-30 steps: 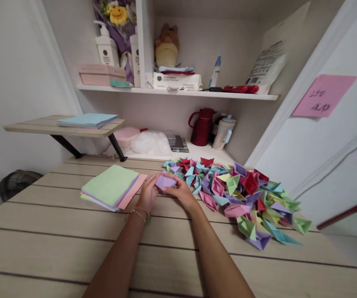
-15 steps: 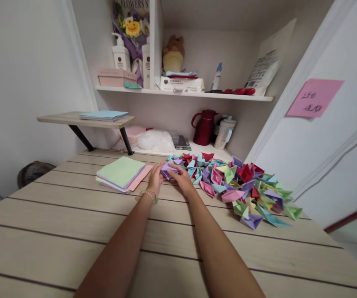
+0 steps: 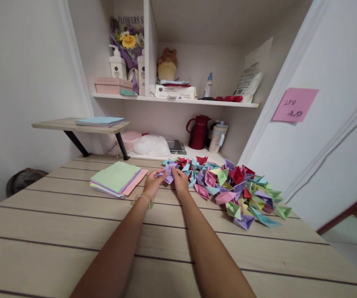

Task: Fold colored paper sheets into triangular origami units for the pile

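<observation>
purple paper (image 3: pixel 169 179): likely light, easily creased; hold at left and right edges
left hand (image 3: pixel 153 182), right hand (image 3: pixel 181 182): pinching it

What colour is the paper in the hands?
The paper is light purple, best seen in the head view.

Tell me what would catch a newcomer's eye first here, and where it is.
The heap of bright paper boats stands out first, spread over the right part of the wooden table. At the heap's left end, the left hand and right hand hold a folded purple paper. Behind, a dark red jug stands below the white shelf, with a pink note farther right.
</observation>
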`<move>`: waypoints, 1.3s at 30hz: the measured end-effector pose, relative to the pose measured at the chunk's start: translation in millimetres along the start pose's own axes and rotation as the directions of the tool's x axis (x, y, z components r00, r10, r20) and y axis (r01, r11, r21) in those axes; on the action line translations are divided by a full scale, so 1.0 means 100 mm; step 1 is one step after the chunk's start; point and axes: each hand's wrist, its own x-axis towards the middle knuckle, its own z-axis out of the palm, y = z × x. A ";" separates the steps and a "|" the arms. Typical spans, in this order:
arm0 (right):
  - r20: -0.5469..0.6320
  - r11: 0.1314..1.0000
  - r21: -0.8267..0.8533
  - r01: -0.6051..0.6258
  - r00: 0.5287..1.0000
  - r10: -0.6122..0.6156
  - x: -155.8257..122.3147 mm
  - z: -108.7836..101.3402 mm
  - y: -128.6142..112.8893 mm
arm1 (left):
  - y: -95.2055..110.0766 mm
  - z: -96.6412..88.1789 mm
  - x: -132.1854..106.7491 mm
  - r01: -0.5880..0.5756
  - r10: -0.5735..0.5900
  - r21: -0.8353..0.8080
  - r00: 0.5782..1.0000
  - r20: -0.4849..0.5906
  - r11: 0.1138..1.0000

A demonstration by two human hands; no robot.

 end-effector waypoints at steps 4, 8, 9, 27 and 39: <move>-0.029 0.999 0.047 0.000 1.000 0.002 0.03 0.00 0.02 | 0.01 0.00 -0.01 0.005 -0.005 0.006 1.000 0.006 1.000; -0.014 0.992 0.121 -0.036 0.999 0.038 0.04 -0.03 0.00 | 0.01 0.00 -0.01 -0.014 0.015 0.014 1.000 -0.021 1.000; 0.006 0.988 0.144 -0.056 0.998 0.055 0.04 -0.04 -0.01 | 0.01 -0.01 -0.01 -0.023 0.023 0.016 0.999 -0.031 1.000; 0.212 0.947 0.184 -0.262 0.952 0.223 0.07 -0.32 -0.12 | 0.01 -0.05 0.03 -0.097 0.106 0.132 0.992 -0.069 0.987; 0.193 0.988 0.051 -0.147 0.972 0.134 0.03 -0.19 -0.04 | -0.01 -0.06 0.03 -0.105 0.118 0.226 0.992 -0.042 0.968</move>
